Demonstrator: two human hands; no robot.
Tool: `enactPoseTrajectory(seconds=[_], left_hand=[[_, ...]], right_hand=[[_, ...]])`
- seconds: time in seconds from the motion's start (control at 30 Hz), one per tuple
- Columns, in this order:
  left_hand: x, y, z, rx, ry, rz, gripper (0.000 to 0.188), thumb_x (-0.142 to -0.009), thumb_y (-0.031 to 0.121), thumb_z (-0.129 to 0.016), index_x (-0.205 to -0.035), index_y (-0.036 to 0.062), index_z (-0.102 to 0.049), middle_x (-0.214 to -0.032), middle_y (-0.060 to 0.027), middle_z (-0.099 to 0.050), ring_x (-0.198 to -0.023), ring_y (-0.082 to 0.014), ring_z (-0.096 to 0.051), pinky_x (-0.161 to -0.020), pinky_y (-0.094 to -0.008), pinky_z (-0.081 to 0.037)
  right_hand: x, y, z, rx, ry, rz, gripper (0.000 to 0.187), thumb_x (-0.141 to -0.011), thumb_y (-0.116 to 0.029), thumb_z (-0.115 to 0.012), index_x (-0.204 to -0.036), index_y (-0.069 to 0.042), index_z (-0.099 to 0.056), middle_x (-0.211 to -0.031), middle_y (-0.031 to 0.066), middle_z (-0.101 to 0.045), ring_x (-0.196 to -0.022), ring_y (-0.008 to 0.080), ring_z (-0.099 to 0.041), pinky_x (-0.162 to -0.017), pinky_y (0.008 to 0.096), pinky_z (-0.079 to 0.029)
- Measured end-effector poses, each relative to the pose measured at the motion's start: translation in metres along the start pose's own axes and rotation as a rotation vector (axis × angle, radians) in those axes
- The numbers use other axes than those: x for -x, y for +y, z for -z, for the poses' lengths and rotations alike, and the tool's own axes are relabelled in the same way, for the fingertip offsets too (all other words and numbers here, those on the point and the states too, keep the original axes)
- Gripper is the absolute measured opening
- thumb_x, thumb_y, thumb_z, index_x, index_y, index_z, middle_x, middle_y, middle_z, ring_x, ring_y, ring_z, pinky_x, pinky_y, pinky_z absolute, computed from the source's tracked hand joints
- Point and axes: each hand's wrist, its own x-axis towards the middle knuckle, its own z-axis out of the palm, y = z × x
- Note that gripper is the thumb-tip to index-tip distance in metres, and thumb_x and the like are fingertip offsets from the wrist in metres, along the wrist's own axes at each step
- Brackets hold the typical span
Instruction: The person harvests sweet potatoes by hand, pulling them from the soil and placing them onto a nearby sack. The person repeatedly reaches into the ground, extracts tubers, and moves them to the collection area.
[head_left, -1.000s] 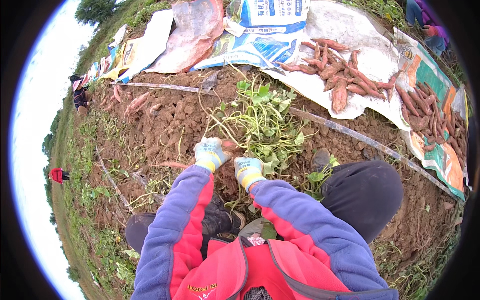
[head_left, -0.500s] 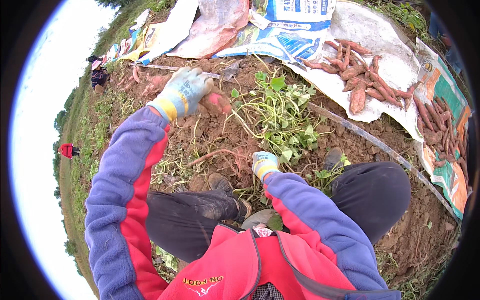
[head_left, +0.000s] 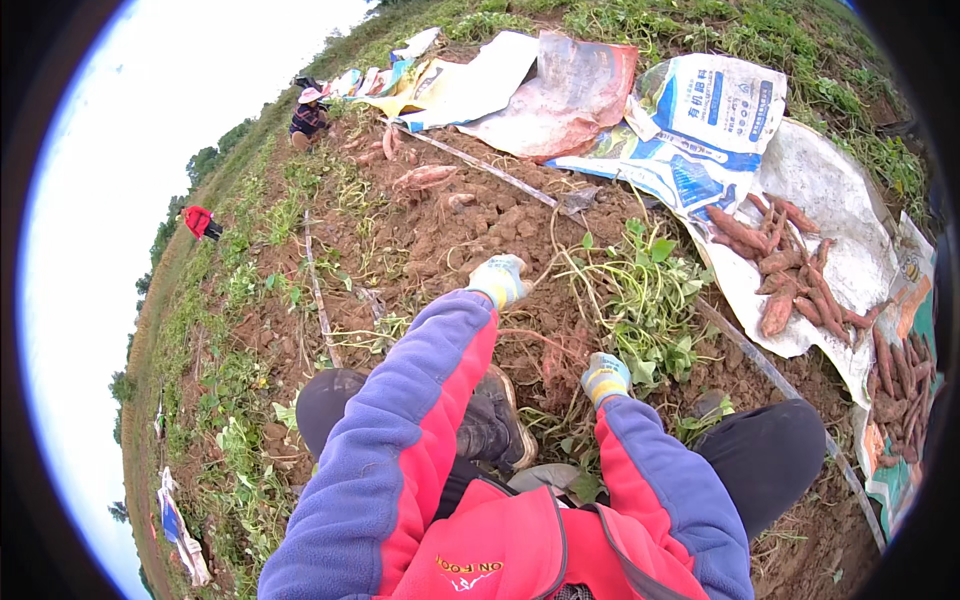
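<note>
Both my hands wear pale gloves with yellow bands. My left hand [head_left: 500, 280] is over the loose brown soil, its fingers a little apart and no sweet potato visible in it. My right hand [head_left: 606, 377], lower and to the right, is closed at the base of a sweet potato vine [head_left: 650, 305]; its fingertips are partly hidden. Thin reddish roots [head_left: 560, 350] spread across the dirt between the two hands. Farther off, a reddish sweet potato [head_left: 425, 177] lies on the soil.
Flattened sacks [head_left: 725, 120] line the far right side, bearing a pile of sweet potatoes [head_left: 790, 265] and another heap [head_left: 900, 390]. Pale strips [head_left: 480, 165] cross the ground. A crouching person [head_left: 307, 120] and a person in red [head_left: 200, 221] are far left.
My left hand has let go of the sweet potato it held and come back toward my right hand. My right hand stays by the vine base. The view has shifted left.
</note>
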Motion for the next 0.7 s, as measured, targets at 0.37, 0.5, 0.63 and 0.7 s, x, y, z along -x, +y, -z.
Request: enactPoseTrajectory(seconds=[0.37, 0.5, 0.63, 0.7], left_hand=[[-0.001, -0.019, -0.183, 0.584, -0.140, 0.083, 0.033, -0.081, 0.028, -0.065, -0.106, 0.0062, -0.070, -0.100, -0.0136, -0.070, -0.093, -0.0261, -0.067, -0.084, -0.0361, -0.050], [-0.006, -0.003, -0.222, 0.345, -0.268, 0.257, 0.046, -0.077, 0.039, -0.064, -0.109, 0.0060, -0.068, -0.111, -0.0163, -0.067, -0.103, -0.0323, -0.063, -0.088, -0.0393, -0.050], [-0.003, 0.019, -0.236, 0.336, -0.448, 0.289, 0.055, -0.076, 0.040, -0.068, -0.114, 0.0010, -0.063, -0.115, -0.0202, -0.064, -0.107, -0.0337, -0.062, -0.090, -0.0403, -0.050], [-0.008, 0.012, -0.240, 0.409, -0.482, 0.361, 0.057, -0.073, 0.038, -0.072, -0.114, -0.0006, -0.063, -0.114, -0.0206, -0.065, -0.106, -0.0327, -0.063, -0.088, -0.0398, -0.051]], right_hand=[[0.052, -0.047, -0.040, 0.441, -0.420, 0.352, 0.035, -0.080, -0.015, -0.066, -0.115, -0.016, -0.068, -0.116, 0.0086, -0.067, -0.107, 0.0271, -0.064, -0.090, 0.0419, -0.050], [0.034, -0.040, -0.050, 0.130, -0.519, 0.282, 0.055, -0.079, -0.048, -0.062, -0.112, -0.004, -0.066, -0.114, 0.0181, -0.065, -0.106, 0.0339, -0.063, -0.089, 0.0422, -0.048], [-0.001, -0.008, -0.082, -0.258, -0.404, 0.021, 0.070, -0.081, -0.062, -0.055, -0.104, 0.003, -0.067, -0.105, 0.0236, -0.066, -0.101, 0.0368, -0.063, -0.087, 0.0414, -0.047], [-0.008, -0.008, -0.095, -0.237, -0.361, -0.033, 0.069, -0.081, -0.061, -0.057, -0.108, 0.002, -0.066, -0.107, 0.0225, -0.067, -0.101, 0.0363, -0.064, -0.086, 0.0413, -0.048]])
